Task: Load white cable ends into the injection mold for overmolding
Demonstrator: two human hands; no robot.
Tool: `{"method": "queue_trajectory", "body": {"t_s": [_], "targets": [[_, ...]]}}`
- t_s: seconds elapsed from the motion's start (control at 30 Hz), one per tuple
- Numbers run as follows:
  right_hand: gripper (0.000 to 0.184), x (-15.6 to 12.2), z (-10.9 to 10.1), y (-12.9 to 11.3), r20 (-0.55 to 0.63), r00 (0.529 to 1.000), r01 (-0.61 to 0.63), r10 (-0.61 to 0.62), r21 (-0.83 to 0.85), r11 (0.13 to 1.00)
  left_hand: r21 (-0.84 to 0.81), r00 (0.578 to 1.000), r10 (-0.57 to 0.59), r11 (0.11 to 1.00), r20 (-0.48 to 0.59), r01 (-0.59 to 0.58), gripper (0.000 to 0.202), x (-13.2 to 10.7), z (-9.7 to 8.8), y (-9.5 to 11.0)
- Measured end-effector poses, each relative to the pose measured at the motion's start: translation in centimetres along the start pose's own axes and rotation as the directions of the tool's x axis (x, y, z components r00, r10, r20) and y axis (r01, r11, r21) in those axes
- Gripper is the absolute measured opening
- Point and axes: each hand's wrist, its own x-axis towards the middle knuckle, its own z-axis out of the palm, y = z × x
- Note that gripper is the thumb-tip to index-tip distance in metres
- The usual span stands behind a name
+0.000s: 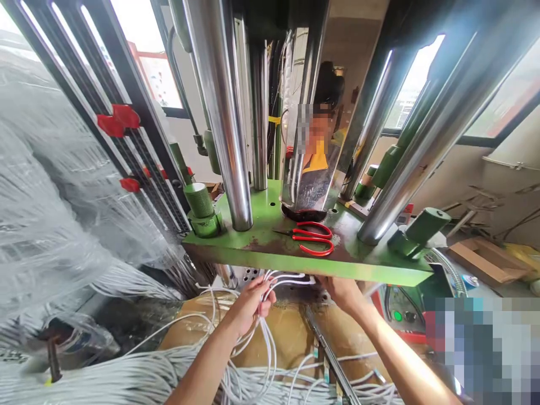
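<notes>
White cables (283, 277) run in a few loose strands from the left hand (248, 307), whose fingers (256, 298) curl closed and pinch the strands together against the palm, then out to the right beneath the edge of a green steel plate (270, 253) at lower centre of the frame. Holding them close to their ends, as here, seems the steady way: the short free length leaves them little room to splay. The right hand (342, 293) reaches up at the plate's lower edge; its fingertips pass out of sight behind that edge, so whether they are spread or closed on anything cannot be told. Below the hands, more of the cable hangs in loops over a tan sheet (287, 332), and a plastic-wrapped cable coil (63, 197) fills the left of the frame. Red-handled scissors (312, 238) lie on the plate, near a polished steel column (223, 112). A green button (397, 316) sits on a control panel (411, 315) at lower right, with wooden boards (485, 261) beyond it.
</notes>
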Motion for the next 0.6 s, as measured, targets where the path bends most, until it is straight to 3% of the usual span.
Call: {"method": "queue_trajectory", "body": {"t_s": [0.2,0.3,0.43,0.6], "targets": [[0.048,-7.2,0.5,-0.7,0.048,0.995,-0.089,0.084,0.113,0.990,0.155,0.972,-0.216,0.967,0.095,0.200,0.054,-3.6,0.3,0.3],[0.053,-10.1,0.5,0.1,0.143,0.977,-0.199,0.160,0.322,0.926,0.237,0.947,-0.293,0.937,0.129,0.258,0.056,-4.9,1.7,-0.3],[0.056,-13.0,0.5,0.3,0.298,0.919,-0.390,0.258,0.583,0.713,0.304,0.935,-0.312,0.919,0.168,0.252,0.052,-6.3,3.1,-1.2],[0.057,-15.7,0.4,0.0,0.332,0.904,-0.427,0.270,0.642,0.637,0.406,0.944,-0.267,0.898,0.195,0.170,0.051,-7.7,3.6,-2.1]]}}
